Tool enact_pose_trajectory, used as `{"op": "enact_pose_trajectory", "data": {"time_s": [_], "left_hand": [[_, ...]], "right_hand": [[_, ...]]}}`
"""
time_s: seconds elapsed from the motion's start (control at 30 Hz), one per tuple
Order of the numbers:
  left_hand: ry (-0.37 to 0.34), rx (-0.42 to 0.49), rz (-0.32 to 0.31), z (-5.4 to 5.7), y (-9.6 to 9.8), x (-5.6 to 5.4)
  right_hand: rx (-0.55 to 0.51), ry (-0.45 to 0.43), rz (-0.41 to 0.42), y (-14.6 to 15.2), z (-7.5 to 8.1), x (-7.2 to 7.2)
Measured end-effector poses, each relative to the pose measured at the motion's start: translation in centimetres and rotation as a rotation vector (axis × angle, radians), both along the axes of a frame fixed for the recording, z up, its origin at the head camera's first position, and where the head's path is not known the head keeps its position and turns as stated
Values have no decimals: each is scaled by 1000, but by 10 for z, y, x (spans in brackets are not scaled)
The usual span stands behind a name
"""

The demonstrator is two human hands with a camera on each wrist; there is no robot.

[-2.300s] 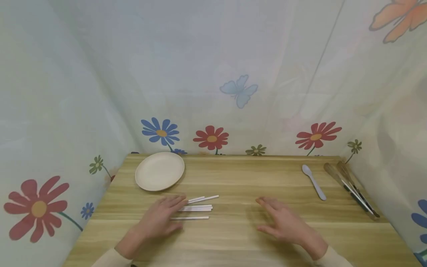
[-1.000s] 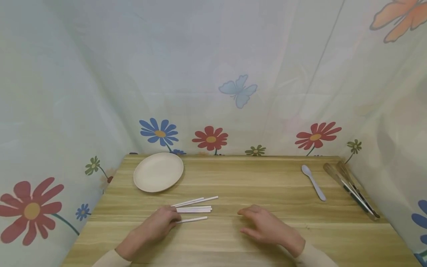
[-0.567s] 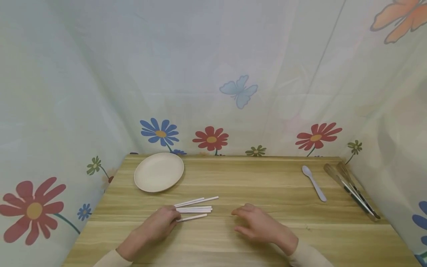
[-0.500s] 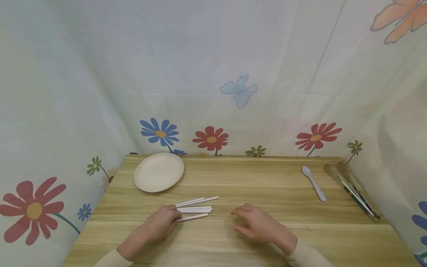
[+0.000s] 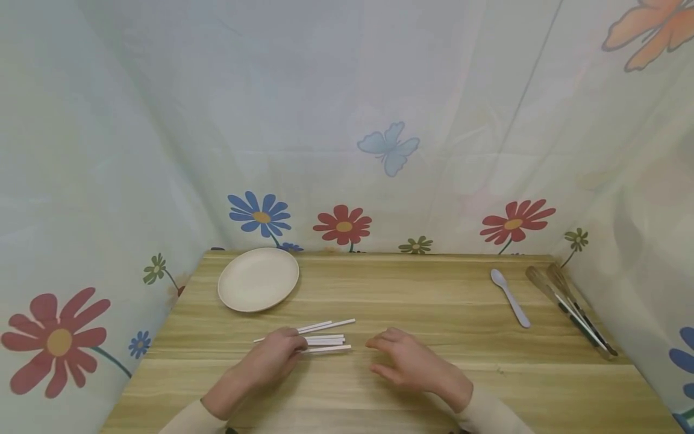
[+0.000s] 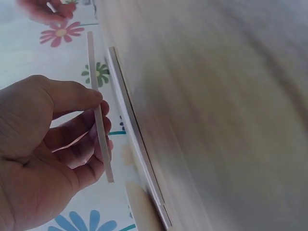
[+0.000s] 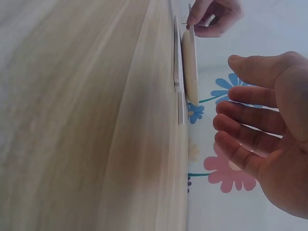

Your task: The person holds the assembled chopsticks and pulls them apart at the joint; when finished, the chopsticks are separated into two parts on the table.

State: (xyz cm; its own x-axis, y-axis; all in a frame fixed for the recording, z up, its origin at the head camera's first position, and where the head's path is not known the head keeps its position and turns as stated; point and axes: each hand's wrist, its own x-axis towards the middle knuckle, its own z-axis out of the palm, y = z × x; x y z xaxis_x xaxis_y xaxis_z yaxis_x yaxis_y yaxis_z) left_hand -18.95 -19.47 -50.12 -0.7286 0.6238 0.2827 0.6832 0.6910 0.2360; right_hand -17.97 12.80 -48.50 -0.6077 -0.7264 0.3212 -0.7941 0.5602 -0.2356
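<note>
Between thumb and fingers, my left hand [image 5: 273,357] pinches a thin white stick [image 6: 99,126]. The left wrist view shows this stick raised off the table, both ends sticking out past the fingertips. Several similar white sticks [image 5: 325,340] lie on the table just beyond it, some side by side and some slanted. My right hand [image 5: 414,364] hovers right of the sticks, holding nothing. In the right wrist view its fingers are spread and loosely bent, with the thumb apart. My left hand covers the near end of the held stick in the head view.
A cream round plate [image 5: 258,280] rests at the table's back left. Toward the right lies a pale lilac spoon [image 5: 511,298], and beside it long utensils [image 5: 575,313] with brownish heads sit along the right edge. A flowered curtain [image 5: 347,120] encloses the wooden table [image 5: 412,283].
My left hand has gone from spread over the sticks to pinching one, then shifted slightly right with it. My right hand has moved left, closer to the sticks.
</note>
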Motion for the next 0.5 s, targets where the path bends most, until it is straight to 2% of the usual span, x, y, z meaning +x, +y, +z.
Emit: {"op": "enact_pose_trajectory", "data": {"time_s": [0.3, 0.5], "left_hand": [[-19, 39, -30, 10, 13, -1], [6, 39, -42, 13, 23, -1]], "right_hand": [[-26, 31, 10, -7, 2, -2], [-33, 43, 11, -10, 2, -3]]}}
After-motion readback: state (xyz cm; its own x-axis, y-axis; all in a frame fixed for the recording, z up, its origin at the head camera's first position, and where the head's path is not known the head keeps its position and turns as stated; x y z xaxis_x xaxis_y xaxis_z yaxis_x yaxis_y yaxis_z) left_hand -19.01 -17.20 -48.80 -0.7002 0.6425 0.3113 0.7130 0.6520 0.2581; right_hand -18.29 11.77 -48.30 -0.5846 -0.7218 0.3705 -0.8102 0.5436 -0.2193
